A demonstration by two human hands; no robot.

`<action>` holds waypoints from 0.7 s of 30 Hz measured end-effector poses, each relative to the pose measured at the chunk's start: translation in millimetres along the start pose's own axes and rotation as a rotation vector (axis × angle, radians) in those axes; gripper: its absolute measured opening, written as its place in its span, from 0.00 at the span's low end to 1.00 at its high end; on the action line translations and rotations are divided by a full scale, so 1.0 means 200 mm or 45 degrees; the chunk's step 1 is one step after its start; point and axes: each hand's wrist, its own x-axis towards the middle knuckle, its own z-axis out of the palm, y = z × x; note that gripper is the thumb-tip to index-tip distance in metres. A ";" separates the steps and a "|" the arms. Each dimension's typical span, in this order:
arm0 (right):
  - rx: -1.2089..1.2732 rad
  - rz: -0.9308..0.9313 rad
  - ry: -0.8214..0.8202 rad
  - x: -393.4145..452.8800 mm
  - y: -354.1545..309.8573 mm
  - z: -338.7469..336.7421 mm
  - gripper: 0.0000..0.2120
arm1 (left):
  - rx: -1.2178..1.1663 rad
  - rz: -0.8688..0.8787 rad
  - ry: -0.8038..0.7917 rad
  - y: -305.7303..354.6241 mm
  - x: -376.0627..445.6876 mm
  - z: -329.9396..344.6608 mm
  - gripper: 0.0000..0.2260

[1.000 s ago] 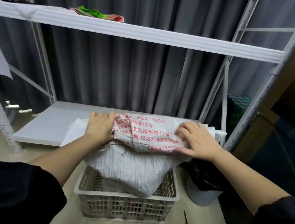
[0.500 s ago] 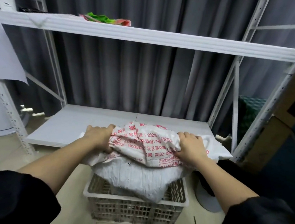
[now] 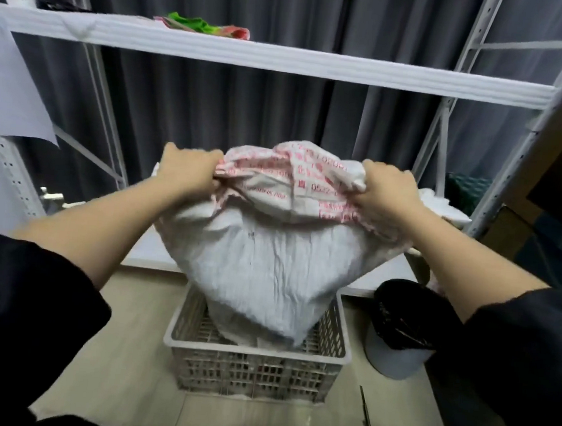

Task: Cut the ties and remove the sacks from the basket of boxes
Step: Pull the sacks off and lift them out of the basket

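Shelving bay | sack (image 3: 261,272) bunched between both hands' fingers (image 3: 189,157), seemingly above basket (image 3: 255,370)

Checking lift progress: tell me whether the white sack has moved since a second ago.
Yes. The white sack has risen out of the plastic basket, gripped by left hand and right hand.

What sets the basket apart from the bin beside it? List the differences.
The basket is pale, square-cornered, with open lattice walls; the bin is grey, rounded and solid-walled. The basket has a white sack hanging into it, held up by the left hand and right hand; the bin carries a black liner. Both stand on the floor before the shelves.
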 end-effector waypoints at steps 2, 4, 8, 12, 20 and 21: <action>0.001 0.072 0.212 0.03 -0.01 -0.05 0.14 | -0.015 -0.088 0.264 -0.01 0.02 -0.04 0.14; -0.060 -0.005 0.174 0.05 -0.02 -0.09 0.16 | 0.007 -0.050 0.132 -0.02 0.03 -0.06 0.16; -0.095 0.012 0.372 0.08 -0.02 -0.11 0.14 | 0.055 -0.032 0.277 -0.10 0.07 -0.15 0.16; -0.149 -0.115 0.251 0.07 -0.06 -0.08 0.13 | 0.055 0.009 -0.016 -0.09 0.05 -0.10 0.14; -0.123 -0.101 0.156 0.02 -0.05 0.00 0.18 | 0.066 -0.046 -0.048 -0.06 0.02 -0.05 0.19; -0.136 -0.128 0.176 0.01 -0.04 0.03 0.16 | 0.050 -0.057 -0.117 -0.06 0.02 -0.02 0.19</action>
